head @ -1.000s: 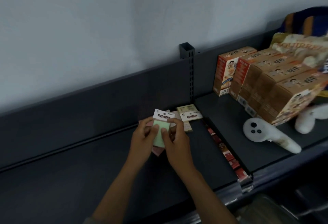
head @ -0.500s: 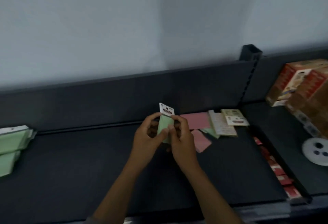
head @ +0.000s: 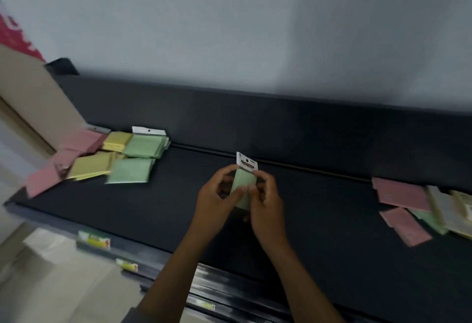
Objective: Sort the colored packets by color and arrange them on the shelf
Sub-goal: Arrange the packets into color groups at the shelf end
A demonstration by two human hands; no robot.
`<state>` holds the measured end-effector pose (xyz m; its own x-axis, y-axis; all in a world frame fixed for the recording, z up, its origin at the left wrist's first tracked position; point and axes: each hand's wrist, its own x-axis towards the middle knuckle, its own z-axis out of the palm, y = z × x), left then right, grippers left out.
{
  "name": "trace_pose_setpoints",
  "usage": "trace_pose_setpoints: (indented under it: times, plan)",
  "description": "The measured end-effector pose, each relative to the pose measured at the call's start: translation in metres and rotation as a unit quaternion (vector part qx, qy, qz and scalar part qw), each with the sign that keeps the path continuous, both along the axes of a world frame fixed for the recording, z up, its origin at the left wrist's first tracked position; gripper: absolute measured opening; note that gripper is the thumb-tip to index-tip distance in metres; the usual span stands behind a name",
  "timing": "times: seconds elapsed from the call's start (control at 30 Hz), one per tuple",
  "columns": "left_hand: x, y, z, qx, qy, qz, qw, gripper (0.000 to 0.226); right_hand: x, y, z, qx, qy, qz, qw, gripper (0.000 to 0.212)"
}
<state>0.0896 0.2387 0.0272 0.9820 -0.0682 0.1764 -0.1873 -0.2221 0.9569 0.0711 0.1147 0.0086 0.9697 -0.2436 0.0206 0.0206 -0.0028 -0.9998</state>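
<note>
Holding one green packet (head: pixel 244 187) (two hands)

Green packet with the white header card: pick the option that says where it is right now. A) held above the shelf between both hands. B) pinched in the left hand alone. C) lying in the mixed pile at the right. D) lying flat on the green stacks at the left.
A: the green packet is held between the left hand and the right hand, raised above the dark shelf.

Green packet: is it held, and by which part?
Yes. Both hands grip the green packet above the shelf: left hand on its left edge, right hand on its right edge, below the white header.
</note>
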Motion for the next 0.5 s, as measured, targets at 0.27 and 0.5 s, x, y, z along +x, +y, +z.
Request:
trace_pose_setpoints:
  times: [0.27, 0.5]
  plan:
    - [0.0, 0.116, -0.007, -0.005, 0.004, 0.087, 0.996, 0.056, 0.007, 0.112, 0.007, -0.01, 0.003, 0.039, 0.999, 0.029]
    - [-0.013, 0.204, -0.006, -0.063, 0.012, 0.139, 0.988, 0.052, 0.005, 0.197, 0.01, -0.006, -0.005, 0.033, 0.999, 0.025]
